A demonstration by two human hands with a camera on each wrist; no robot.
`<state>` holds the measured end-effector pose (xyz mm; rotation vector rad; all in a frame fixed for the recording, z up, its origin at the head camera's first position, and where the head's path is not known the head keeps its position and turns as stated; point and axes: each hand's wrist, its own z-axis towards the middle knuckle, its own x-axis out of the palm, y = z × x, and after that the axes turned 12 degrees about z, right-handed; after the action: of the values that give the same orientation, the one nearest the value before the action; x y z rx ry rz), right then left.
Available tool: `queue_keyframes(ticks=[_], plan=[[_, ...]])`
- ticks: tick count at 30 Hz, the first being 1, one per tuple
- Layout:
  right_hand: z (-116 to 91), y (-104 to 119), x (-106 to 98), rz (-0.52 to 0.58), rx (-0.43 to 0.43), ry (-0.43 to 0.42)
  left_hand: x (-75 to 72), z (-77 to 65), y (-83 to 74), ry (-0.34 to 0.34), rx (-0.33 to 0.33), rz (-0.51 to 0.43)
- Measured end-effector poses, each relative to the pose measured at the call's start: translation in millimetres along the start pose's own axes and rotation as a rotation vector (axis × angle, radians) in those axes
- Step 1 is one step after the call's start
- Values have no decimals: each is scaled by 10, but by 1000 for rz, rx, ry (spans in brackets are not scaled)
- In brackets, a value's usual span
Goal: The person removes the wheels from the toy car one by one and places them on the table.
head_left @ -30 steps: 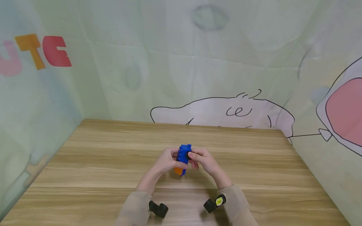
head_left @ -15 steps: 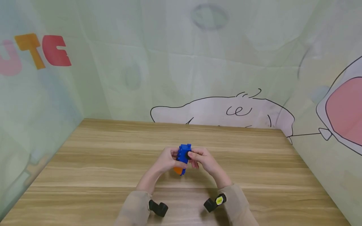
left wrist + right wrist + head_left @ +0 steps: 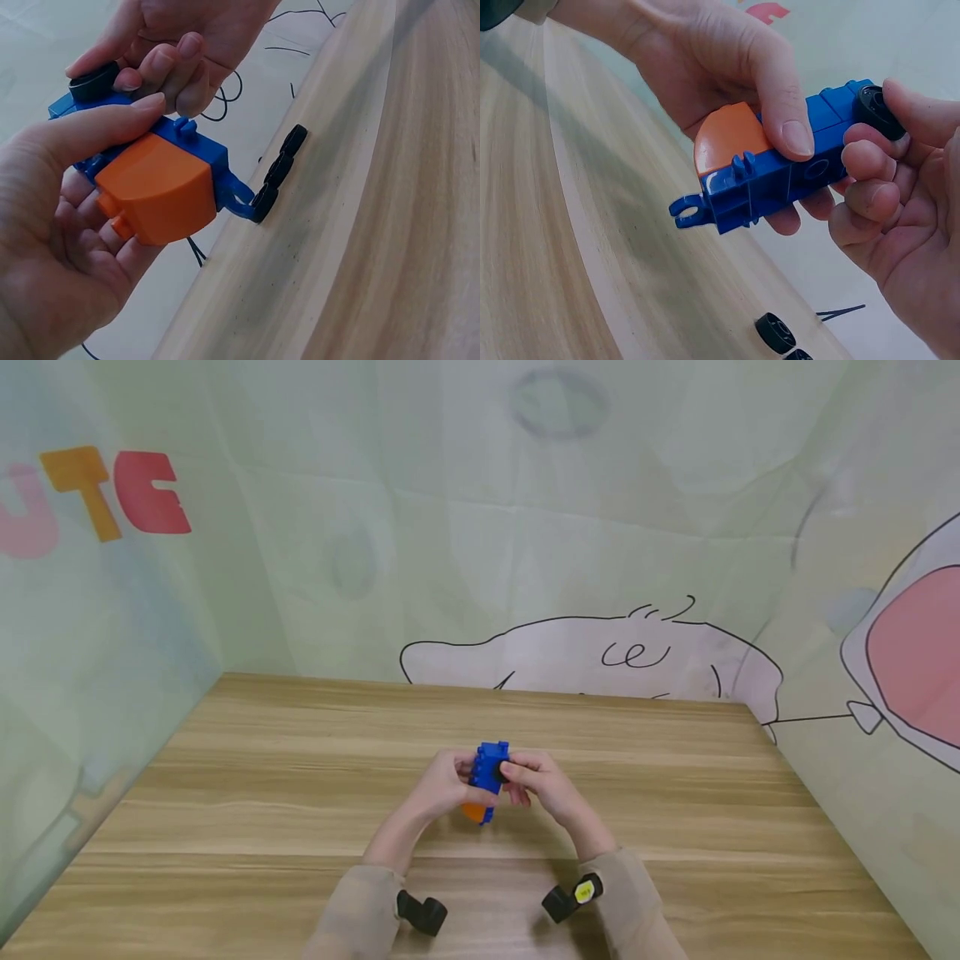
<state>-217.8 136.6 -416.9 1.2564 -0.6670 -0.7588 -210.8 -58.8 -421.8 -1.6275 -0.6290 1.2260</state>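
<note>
A blue toy-brick vehicle base (image 3: 489,770) is gripped by my left hand (image 3: 437,789), thumb laid across it and fingers underneath. One end of it carries a rounded orange brick (image 3: 161,187); a forked blue coupling (image 3: 688,213) sticks out below that end. My right hand (image 3: 547,787) pinches a black wheel (image 3: 878,112) against the side of the base near its other end. Small blue axle pegs (image 3: 742,163) stand bare beside the orange brick.
Three loose black wheels (image 3: 279,169) lie in a row on the wooden table (image 3: 300,752) beyond the toy. A printed cloth backdrop (image 3: 315,552) surrounds the table's back and sides. Each wrist wears a black camera mount (image 3: 422,913).
Both hands keep nearly the same pose around the vehicle base and wheel. The head view has shifted very slightly.
</note>
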Motion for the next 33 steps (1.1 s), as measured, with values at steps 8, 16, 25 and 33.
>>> queue_keyframes(ticks=[8,16,25,33], plan=[[3,-3,3,25,0,0,4,-3,-6,-7,13,-1],[0,-31,-29,155,34,-37,-11,-1,9,-59,27,58],[-63,-8,-146,163,11,-5,-31,10,-69,-137,7,67],[-59,1,-115,130,-30,2,-45,9,-33,-150,0,36]])
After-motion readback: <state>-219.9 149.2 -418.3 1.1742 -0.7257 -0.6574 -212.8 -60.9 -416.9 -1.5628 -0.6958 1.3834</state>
